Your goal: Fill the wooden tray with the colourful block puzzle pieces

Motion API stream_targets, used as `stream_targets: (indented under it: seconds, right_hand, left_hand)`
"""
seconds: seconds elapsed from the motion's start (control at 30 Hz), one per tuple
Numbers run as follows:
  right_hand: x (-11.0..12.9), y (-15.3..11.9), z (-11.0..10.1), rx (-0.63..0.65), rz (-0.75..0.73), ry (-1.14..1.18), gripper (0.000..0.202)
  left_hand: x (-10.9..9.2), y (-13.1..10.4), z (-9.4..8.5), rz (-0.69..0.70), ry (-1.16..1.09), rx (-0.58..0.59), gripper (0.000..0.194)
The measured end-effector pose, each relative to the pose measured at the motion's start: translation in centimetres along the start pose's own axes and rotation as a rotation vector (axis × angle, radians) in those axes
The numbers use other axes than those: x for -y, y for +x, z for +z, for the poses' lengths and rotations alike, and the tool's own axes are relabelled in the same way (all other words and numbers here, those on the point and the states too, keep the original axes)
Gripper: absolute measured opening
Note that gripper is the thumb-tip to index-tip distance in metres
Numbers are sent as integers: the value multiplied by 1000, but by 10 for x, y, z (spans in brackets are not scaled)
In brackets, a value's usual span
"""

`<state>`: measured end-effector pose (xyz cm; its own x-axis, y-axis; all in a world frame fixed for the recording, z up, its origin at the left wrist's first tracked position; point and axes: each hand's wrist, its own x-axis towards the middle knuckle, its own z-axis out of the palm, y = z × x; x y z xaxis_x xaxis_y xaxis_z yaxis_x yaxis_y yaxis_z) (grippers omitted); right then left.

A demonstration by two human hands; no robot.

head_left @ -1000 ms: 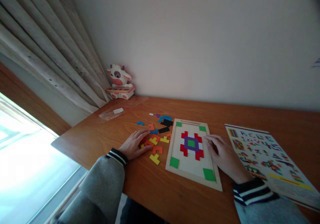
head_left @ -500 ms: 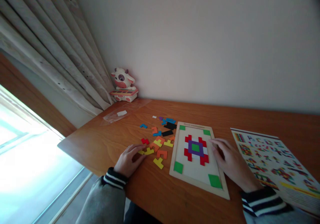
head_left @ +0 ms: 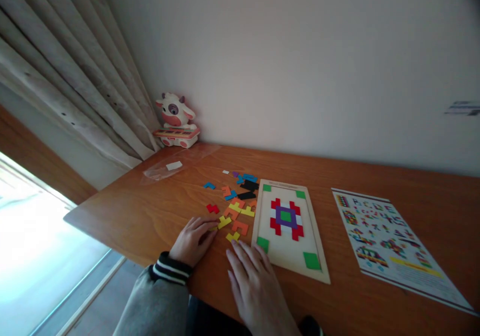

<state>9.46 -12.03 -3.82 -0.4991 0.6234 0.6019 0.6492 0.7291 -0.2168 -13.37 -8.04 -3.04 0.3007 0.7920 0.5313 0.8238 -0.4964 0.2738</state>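
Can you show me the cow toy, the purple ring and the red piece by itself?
cow toy [head_left: 177, 132]: head view, its keyboard
purple ring [head_left: 278, 215]: head view, left side
red piece [head_left: 213, 209]: head view, middle

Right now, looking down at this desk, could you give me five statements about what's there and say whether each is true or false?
1. A green piece lies in each corner of the light wooden tray. True.
2. The right hand rests on the printed paper sheet. False: the right hand is by the tray's near left corner, and the colourful printed sheet lies farther right.
3. The white-and-pink cow toy stands in front of the patterned curtain's lower end or close beside it. True.
4. The purple frame in the pattern surrounds a red square. False: the central square is green.
5. The loose red piece lies inside the tray. False: it lies on the desk, left of the tray.
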Motion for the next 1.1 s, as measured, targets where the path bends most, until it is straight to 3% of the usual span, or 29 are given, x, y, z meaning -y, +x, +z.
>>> stream_targets:
  seconds: [0.1,0.2,0.4,0.63,0.83,1.1]
  right_hand:
    - [9,-3,8,7,72,70,29]
    - [10,-5,3,-9,142,152,30]
    - [11,1,-15,107,151,117,37]
    - [12,-4,-9,130,187,244,37]
    - [13,2,-17,264,170,163,29]
    - [11,5,-25,336,152,92,35]
  left_hand:
    - [-3,0,-1,20,-22,-1,20]
    - [-5,1,-3,40,-47,0,20]
    - [-6,1,-2,45,-43,-6,19]
    - [-7,-4,0,47,-83,12,21]
    - [-10,-2,0,65,-98,2,19]
    - [-13,0,0,47,-48,-13,18]
